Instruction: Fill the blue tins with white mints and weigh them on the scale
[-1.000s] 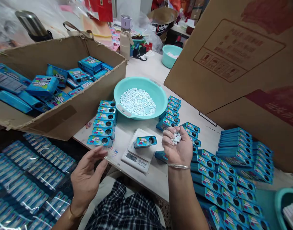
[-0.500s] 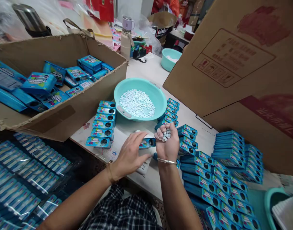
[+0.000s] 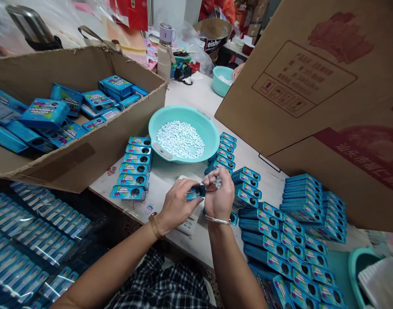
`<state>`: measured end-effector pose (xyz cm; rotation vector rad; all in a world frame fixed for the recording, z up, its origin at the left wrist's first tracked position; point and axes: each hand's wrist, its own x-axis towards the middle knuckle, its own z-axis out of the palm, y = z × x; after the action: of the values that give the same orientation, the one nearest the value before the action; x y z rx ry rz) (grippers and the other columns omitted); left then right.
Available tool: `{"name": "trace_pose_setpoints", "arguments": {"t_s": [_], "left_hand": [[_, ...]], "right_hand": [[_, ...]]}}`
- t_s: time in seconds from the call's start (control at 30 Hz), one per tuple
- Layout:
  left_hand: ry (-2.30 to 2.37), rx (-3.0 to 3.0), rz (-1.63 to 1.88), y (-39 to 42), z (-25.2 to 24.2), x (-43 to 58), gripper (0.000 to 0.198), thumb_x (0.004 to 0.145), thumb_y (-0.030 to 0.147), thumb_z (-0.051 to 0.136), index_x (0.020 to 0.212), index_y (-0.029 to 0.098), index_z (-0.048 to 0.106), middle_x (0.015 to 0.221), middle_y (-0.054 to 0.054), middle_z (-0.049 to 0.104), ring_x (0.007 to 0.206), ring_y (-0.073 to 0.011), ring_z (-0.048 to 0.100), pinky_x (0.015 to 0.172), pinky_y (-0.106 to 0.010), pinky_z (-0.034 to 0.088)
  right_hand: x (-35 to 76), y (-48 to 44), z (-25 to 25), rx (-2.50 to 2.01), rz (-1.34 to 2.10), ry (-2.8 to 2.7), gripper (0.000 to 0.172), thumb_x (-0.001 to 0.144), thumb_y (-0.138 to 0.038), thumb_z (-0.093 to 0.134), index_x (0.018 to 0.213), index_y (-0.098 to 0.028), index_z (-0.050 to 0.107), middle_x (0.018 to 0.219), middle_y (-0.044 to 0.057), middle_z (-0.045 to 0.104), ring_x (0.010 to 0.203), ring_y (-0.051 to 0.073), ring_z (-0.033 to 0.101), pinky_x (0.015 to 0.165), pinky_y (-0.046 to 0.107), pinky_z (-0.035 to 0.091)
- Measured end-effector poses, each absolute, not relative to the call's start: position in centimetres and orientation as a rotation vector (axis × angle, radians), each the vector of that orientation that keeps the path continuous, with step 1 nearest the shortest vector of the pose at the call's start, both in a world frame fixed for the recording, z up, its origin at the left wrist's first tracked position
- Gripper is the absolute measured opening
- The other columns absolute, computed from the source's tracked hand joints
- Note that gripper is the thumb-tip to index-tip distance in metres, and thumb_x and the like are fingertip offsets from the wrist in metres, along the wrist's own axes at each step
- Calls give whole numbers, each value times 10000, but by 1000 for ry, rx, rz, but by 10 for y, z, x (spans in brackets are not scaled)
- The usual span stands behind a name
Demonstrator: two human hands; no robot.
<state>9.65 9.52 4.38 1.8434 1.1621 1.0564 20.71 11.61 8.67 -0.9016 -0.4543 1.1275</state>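
My left hand (image 3: pixel 174 207) grips a small blue candy box (image 3: pixel 193 193) between thumb and fingers, its round dark hole facing up. Cupped in my right hand (image 3: pixel 221 198) are several small white candies (image 3: pixel 218 183); its fingertips are at the box's right end, close to the hole. Under the box lies a white flat device, perhaps a scale (image 3: pixel 187 228), partly covered by my left hand. Just beyond both hands stands a turquoise basin (image 3: pixel 209 122) holding a heap of the same white candies.
Rows of blue boxes (image 3: pixel 129 180) stand left of the basin, with more stacked boxes (image 3: pixel 280 244) at right. A cardboard carton (image 3: pixel 119 141) of boxes is at left, a tall carton (image 3: pixel 280 141) at right. Behind it, another person's hand (image 3: pixel 237 71) reaches to a second basin (image 3: pixel 219 88).
My left hand has closed around the blue box, where before its fingers were apart beside it. My right hand has tilted toward the box's hole. The view has shifted slightly.
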Motion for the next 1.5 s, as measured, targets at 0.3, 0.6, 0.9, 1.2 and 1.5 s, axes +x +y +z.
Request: {"name": "trace_pose_setpoints", "arguments": {"t_s": [0.3,0.6,0.9,1.2,1.5], "left_hand": [[1274,1804,1227,86,60,57,549,798,327,721,1301,233,522,1285,-90,576,1198,-246,542,1027,-424,459],[1615,1645,1271,2,-5,14,323,880,247,604,1199,211,574,1126,-72,625,1050,-208,615,942,-396,520],[1490,2301,581,21,-1,57,441,906,111,442,1312,265,525,1112,-94,594,977,-249,532,835,-413,475],[1629,2446,451,25,-12,74,475,884,81,435,1336,211,499,1206,-129,583,1012,-282,501,853,-446,419],[1356,2314,1206,22,-3,50,314,895,71,520,1148,241,591,992,-52,664,905,-196,578,819,-365,440]], "right_hand": [[248,112,94,-672,1456,-105,198,887,-264,523,712,-194,459,568,-81,362,408,48,306,355,154,236],[290,81,100,-602,1424,-41,174,886,-196,511,725,-201,445,578,-72,381,432,68,331,359,177,274],[279,77,105,-581,1453,-45,185,906,-205,471,724,-199,441,584,-70,371,432,66,314,363,178,271],[281,73,102,-564,1451,-18,197,928,-245,453,738,-195,455,599,-67,363,435,65,319,365,176,264],[258,89,99,-628,1482,54,268,963,-265,388,724,-186,479,603,-60,403,449,56,368,402,159,340]]}}
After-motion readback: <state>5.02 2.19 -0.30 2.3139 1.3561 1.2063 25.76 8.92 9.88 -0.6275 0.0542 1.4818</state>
